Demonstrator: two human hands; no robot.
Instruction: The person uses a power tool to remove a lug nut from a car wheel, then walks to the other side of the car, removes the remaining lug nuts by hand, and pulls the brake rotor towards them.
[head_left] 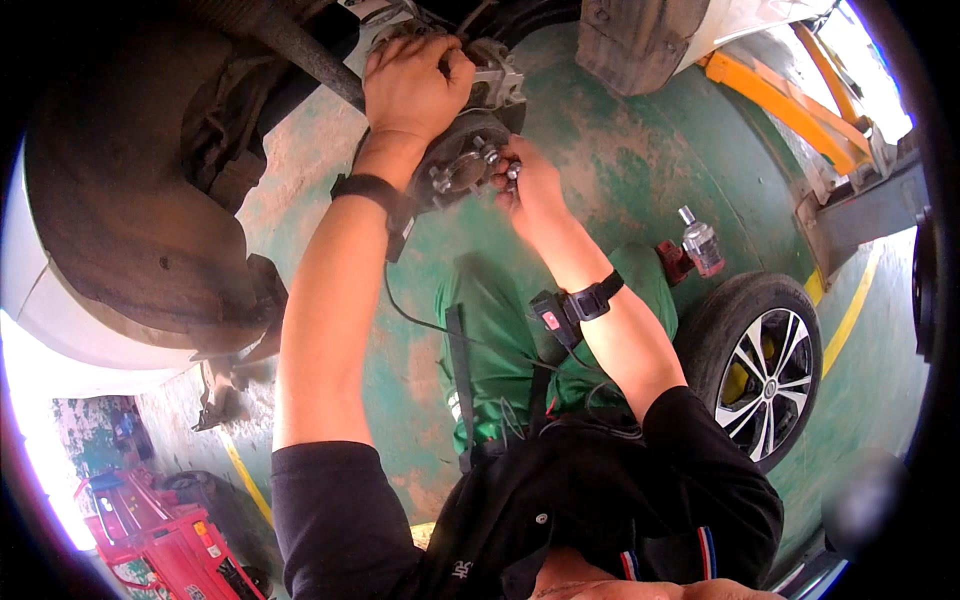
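Note:
Under a raised car, a bare wheel hub (462, 176) with bright studs sticks out toward me. My left hand (418, 88) is over the top of the metal brake caliper (498, 82) above the hub, fingers bent over it and their tips partly hidden. At the hub's right side, my right hand (530, 182) has its fingers curled in beside the studs. Whether a small part sits between those fingers is hard to see. Black straps circle both wrists, the right one carrying a small dark box (550, 318).
A removed wheel (708, 340) lies by my right knee, next to a power tool (700, 245) with a clear and red body. Farther right stands a yellow and grey lift arm (790, 115). The wheel-arch liner (120, 200) hangs at left, with a red machine (175, 540) below.

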